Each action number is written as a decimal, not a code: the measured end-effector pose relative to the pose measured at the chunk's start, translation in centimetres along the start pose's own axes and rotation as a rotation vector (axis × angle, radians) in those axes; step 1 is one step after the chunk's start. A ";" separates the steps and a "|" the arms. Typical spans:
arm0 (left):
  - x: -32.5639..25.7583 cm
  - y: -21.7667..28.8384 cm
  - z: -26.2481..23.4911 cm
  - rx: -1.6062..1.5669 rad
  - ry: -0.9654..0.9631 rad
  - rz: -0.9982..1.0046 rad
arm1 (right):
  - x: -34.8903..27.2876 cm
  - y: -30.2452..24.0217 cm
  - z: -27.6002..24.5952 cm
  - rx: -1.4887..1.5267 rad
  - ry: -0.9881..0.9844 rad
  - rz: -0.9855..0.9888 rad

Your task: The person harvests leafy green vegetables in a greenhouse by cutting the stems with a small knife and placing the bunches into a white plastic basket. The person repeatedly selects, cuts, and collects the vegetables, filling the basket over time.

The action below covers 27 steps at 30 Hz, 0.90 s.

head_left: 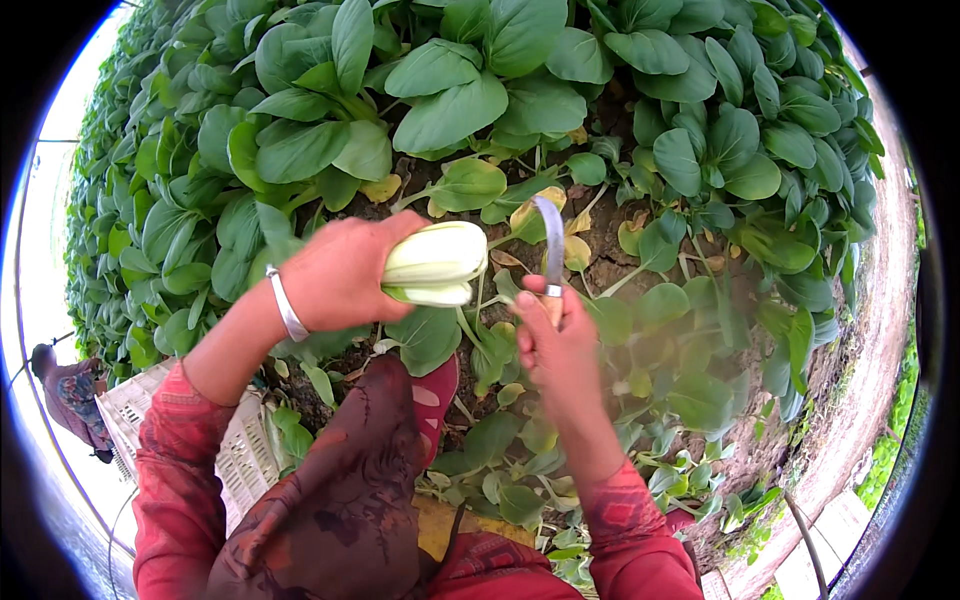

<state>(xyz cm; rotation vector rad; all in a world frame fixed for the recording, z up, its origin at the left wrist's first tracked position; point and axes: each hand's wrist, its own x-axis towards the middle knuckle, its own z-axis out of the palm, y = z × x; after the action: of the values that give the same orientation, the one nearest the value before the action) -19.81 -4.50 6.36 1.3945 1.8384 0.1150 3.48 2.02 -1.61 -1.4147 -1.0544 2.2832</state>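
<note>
1. Before you: a brown-soil bed (605,270) of green leafy plants (300,150).
2. Your left hand (350,270) wraps round a pale-green oblong vegetable (435,262) above the bed, inside its right edge.
3. Your right hand (555,345) curls round a curved grey metal sickle (554,245) with a wooden handle (552,308).

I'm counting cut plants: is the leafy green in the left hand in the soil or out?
Out: the left hand holds the leafy green sideways, its pale base exposed in mid-air.
</note>
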 end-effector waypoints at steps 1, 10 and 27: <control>0.5 0.5 -0.6 0.120 0.023 0.013 | 0.6 0.5 -1.3 -0.138 0.037 -0.083; 11.2 0.2 -1.4 0.725 -0.020 0.204 | 9.9 1.4 -1.3 -0.543 -0.033 -0.398; 9.5 -4.3 1.2 0.940 0.200 0.222 | 16.7 0.3 -0.6 -0.714 -0.383 -0.162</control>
<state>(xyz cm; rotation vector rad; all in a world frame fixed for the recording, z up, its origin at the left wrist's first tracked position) -22.90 1.35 -1.71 2.2847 1.9764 -0.5926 -4.24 11.32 -13.19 -1.0275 -2.1729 2.1976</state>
